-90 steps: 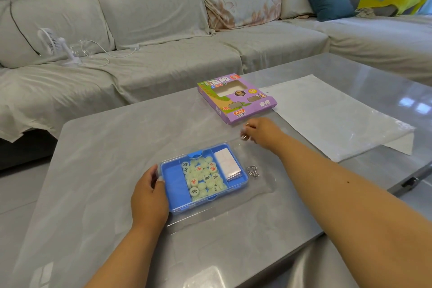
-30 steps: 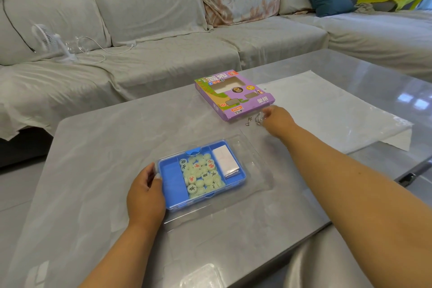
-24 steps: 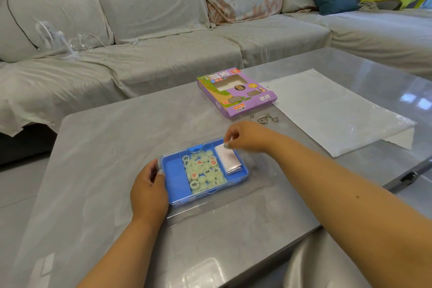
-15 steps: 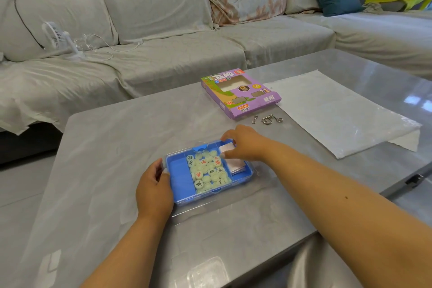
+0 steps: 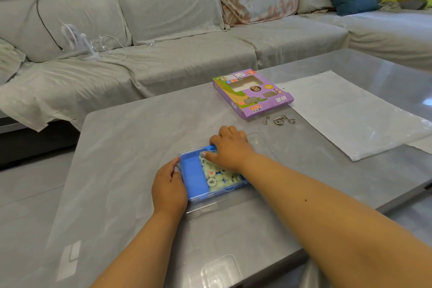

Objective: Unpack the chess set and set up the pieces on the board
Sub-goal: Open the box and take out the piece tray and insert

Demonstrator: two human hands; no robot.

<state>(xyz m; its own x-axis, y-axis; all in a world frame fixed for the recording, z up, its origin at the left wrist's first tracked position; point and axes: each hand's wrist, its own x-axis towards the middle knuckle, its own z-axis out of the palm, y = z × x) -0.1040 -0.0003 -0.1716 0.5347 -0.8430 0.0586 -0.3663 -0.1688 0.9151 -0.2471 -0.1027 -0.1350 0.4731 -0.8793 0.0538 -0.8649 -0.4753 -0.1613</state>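
From the head camera, looking down over the grey table (image 5: 131,147): the blue tray (image 5: 194,176) of the chess set sits near the front edge, resting on a clear plastic lid or shell whose outline is faint. The left hand (image 5: 168,186) grips the tray's left wall, fingers curled over the edge to steady it. The right hand (image 5: 228,148) lies across the tray's far right part, fingers bent down into it; whether it has pinched the folded white sheet that I take to be under it, I cannot tell, since the hand covers that corner.

The step looks to be lifting out whatever is packed beside the pieces (probably the folded board). To do it well, I'd keep the left hand pressing the tray flat, and draw the sheet straight up and away from the pieces, so none get flicked over the low rim.

The pieces (image 5: 216,174) are small pale green discs with black or red characters, heaped loosely in the middle compartment; the left compartment is bare blue.

Further back lie the purple box (image 5: 253,92), a few small metal ring puzzles (image 5: 279,119) just in front of it, and a white sheet (image 5: 350,110) spread to the right.
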